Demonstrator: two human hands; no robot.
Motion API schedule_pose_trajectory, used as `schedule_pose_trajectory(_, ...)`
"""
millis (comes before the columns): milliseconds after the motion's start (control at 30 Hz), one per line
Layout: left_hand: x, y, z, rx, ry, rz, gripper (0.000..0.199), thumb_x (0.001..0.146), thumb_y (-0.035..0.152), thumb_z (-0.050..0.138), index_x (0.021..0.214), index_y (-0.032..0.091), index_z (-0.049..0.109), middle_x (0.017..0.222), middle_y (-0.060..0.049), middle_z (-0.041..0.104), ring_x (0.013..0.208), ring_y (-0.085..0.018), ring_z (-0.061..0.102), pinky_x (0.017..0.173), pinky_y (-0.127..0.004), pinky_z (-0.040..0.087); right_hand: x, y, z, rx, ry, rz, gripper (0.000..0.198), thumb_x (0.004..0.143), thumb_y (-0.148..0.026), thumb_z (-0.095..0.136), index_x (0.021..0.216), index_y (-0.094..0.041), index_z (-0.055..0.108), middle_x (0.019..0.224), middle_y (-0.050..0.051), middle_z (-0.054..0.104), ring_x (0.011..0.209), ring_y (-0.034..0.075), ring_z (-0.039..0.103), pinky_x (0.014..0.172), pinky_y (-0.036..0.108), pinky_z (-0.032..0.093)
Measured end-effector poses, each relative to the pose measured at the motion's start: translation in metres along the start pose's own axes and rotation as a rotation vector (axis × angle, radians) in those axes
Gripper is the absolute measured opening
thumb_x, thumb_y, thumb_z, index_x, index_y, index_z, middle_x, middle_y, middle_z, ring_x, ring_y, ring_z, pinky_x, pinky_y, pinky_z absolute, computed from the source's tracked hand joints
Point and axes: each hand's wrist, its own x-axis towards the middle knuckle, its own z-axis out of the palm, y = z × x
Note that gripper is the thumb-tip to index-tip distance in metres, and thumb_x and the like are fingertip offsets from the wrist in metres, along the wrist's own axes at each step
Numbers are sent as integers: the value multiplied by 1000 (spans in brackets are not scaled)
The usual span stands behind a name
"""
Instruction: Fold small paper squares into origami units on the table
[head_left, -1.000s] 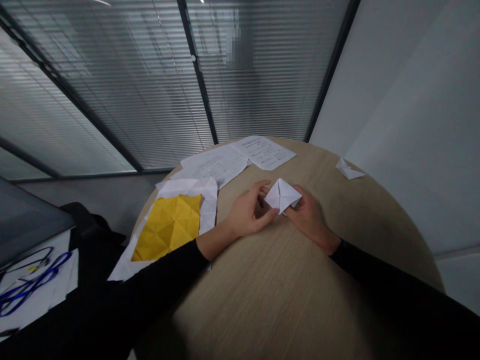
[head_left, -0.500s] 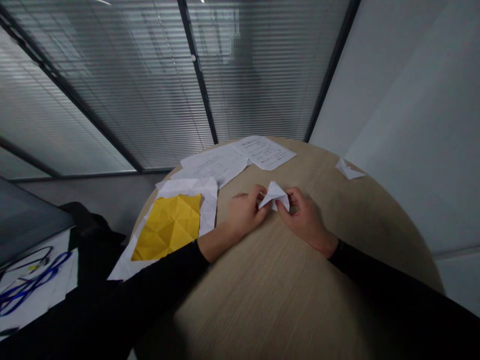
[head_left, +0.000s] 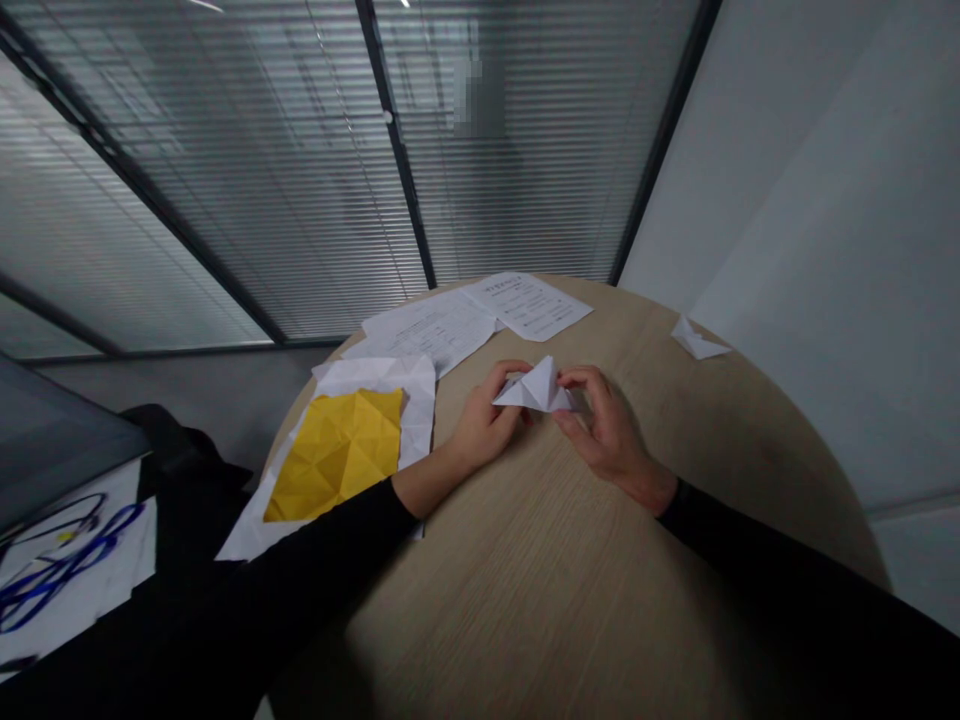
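Observation:
A small white folded paper boat (head_left: 538, 386) is held between both hands over the middle of the round wooden table (head_left: 525, 560). It has a peak in the centre and a pointed end toward the left. My left hand (head_left: 484, 420) is closed on its left part, with some fingers behind or under the paper. On the other side, my right hand (head_left: 606, 430) pinches the right part between thumb and fingers. A second small white folded paper boat (head_left: 699, 343) lies apart near the table's right edge.
A creased yellow sheet (head_left: 337, 455) lies on a larger creased white sheet (head_left: 418, 385) at the left. Printed papers (head_left: 532, 303) overlap at the table's far edge. Beyond stand glass panels with blinds (head_left: 540, 170). Blue cords (head_left: 71, 565) lie on a surface at lower left.
The held paper has turned and now spreads wider, with its point toward the left. My left fingers have shifted behind it, and my right fingers have changed their hold.

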Motion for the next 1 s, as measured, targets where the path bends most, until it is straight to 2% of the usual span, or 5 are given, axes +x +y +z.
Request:
schedule_pose_trajectory(267, 0, 9, -2, 145, -58, 79, 22, 107, 31, 64, 128, 23, 67, 108, -5, 83, 88, -21, 77, 79, -34, 58, 5, -2, -2, -79, 145, -36, 29, 105, -34, 83, 130, -31, 68, 125, 11, 79, 118, 34, 76, 109, 56, 64)
schedule_pose_trajectory(533, 0, 9, -1, 160, -26, 68, 21, 104, 26, 67, 125, 23, 71, 111, -5, 84, 93, -22, 79, 84, -34, 60, 2, 3, 2, 10, 160, -14, 24, 104, -33, 84, 124, -30, 70, 105, 4, 76, 93, 26, 74, 89, 46, 66)
schedule_pose_trajectory(733, 6, 5, 5, 219, -26, 195, 40, 101, 31, 83, 138, 22, 71, 129, -12, 82, 117, -29, 79, 104, -46, 65, 8, 4, -6, -29, 234, -89, 9, 108, -23, 77, 105, -30, 72, 102, 4, 76, 98, 27, 74, 90, 46, 63)
schedule_pose_trajectory(900, 9, 2, 5, 285, 81, 250, 23, 108, 42, 84, 120, 23, 81, 134, -13, 75, 128, -31, 73, 112, -51, 63, 6, 8, -6, 3, 310, -74, 7, 111, -25, 73, 112, -31, 70, 104, 4, 77, 100, 27, 76, 92, 47, 64)
schedule_pose_trajectory(1000, 9, 2, 3, 290, 119, 205, 19, 111, 42, 82, 113, 24, 82, 129, -11, 78, 126, -30, 74, 114, -53, 62, 3, 5, -8, 1, 255, -192, 10, 110, -24, 72, 115, -32, 70, 105, 4, 78, 101, 28, 77, 95, 51, 65)
